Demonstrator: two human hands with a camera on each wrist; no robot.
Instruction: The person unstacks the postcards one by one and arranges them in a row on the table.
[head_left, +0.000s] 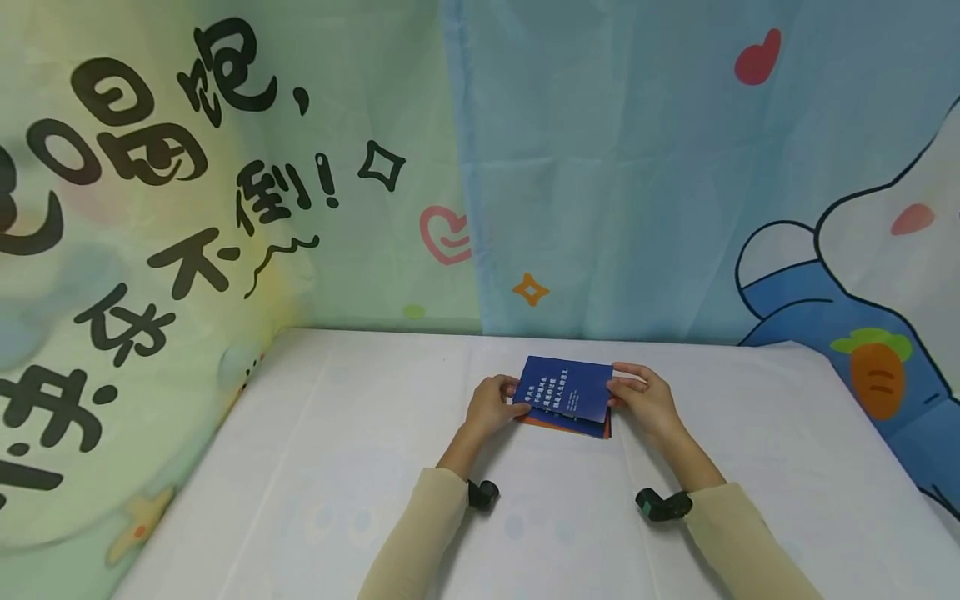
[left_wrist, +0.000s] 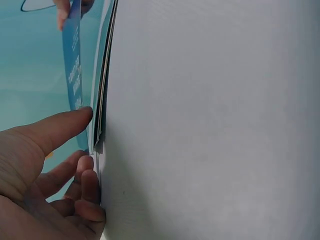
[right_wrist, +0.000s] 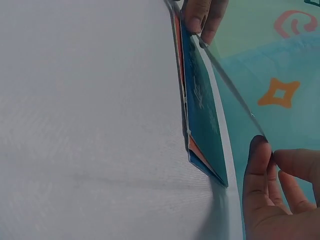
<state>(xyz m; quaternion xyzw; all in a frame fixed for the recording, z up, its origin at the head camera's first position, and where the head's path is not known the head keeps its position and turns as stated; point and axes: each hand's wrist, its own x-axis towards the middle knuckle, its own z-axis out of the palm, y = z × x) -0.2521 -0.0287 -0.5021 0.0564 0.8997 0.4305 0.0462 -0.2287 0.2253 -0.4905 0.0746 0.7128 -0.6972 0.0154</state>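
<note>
Both hands' grip pinches the blue booklet (head_left: 566,390) between them.

Booklet (head_left: 566,390) print: white lines on the blue cover, too small to read in the head view.
Sheets under the booklet: only an orange edge (head_left: 547,423) shows below the cover; the rest is covered.
Left hand (left_wrist: 45,170): cut off by the left and bottom edges of the left wrist view.
Right hand (right_wrist: 280,195): cut off by the right and bottom edges of the right wrist view.
Right hand's fingertips: behind the lifted cover, pressed against it.
Worktop (head_left: 337,467): near side runs off the bottom edge, below the booklet.
</note>
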